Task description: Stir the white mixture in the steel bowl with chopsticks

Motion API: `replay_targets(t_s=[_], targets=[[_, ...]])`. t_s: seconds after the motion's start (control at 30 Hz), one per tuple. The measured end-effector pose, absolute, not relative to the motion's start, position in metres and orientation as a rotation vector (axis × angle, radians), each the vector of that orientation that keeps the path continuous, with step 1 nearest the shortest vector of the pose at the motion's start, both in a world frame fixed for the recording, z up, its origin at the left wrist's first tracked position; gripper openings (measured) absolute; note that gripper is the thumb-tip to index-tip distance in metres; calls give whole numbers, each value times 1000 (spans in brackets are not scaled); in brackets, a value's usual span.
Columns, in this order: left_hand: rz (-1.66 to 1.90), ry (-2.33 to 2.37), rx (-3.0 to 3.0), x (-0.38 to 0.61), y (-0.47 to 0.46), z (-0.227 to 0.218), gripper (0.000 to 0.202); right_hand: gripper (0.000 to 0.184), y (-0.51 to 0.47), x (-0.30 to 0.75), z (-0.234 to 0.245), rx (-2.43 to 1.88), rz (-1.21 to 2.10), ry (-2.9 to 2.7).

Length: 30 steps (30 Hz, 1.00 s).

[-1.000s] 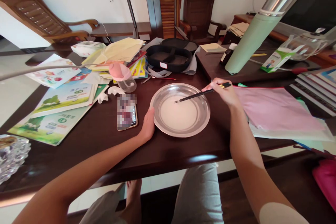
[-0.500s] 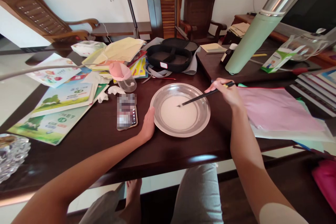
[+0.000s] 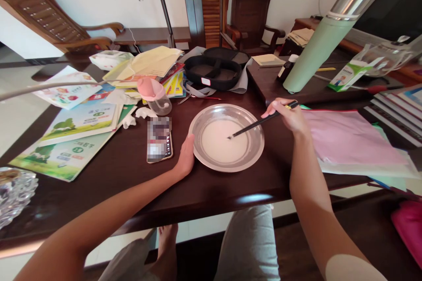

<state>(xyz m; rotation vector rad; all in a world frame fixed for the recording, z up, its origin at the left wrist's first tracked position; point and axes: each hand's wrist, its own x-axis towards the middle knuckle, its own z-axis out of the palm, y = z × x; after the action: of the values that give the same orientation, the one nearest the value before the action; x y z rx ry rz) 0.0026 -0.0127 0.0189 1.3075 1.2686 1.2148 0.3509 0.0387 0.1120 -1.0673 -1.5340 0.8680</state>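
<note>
A round metal bowl stands on the dark table, with milky white liquid in it. Against its left rim rests my left hand, fingers stretched out along the outside. My right hand is closed around a pair of black chopsticks with gold bands at the upper end. They slant down to the left over the bowl, and their tips reach the liquid. A phone, partly pixelated, lies just left of my left hand.
Booklets, crumpled tissues and a pink-lidded cup lie to the left. Behind the bowl sits an open black case. A tall green thermos and a pink folder are on the right. The table's front edge runs close below.
My right hand has moved slightly to the right, and the chopstick tips have shifted right and a little nearer in the liquid. My left hand and the bowl stay put.
</note>
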Motion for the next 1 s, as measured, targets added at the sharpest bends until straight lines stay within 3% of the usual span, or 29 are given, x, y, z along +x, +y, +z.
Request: replay_targets(t_s=[0.17, 0.4, 0.6, 0.83, 1.0], targets=[[1214, 1274, 1319, 2, -12, 17, 78, 52, 36, 336, 113, -1026, 1006, -1668], [1236, 1249, 1320, 3, -13, 18, 75, 51, 37, 350, 114, -1061, 885, -1528], [1231, 1255, 1316, 3, -12, 17, 77, 47, 36, 333, 112, -1003, 1075, -1675], [1219, 1266, 1314, 4, -14, 22, 78, 52, 38, 347, 115, -1086, 830, -1529], [1216, 1266, 1321, 4, -14, 23, 76, 51, 37, 344, 112, -1027, 1009, -1613]])
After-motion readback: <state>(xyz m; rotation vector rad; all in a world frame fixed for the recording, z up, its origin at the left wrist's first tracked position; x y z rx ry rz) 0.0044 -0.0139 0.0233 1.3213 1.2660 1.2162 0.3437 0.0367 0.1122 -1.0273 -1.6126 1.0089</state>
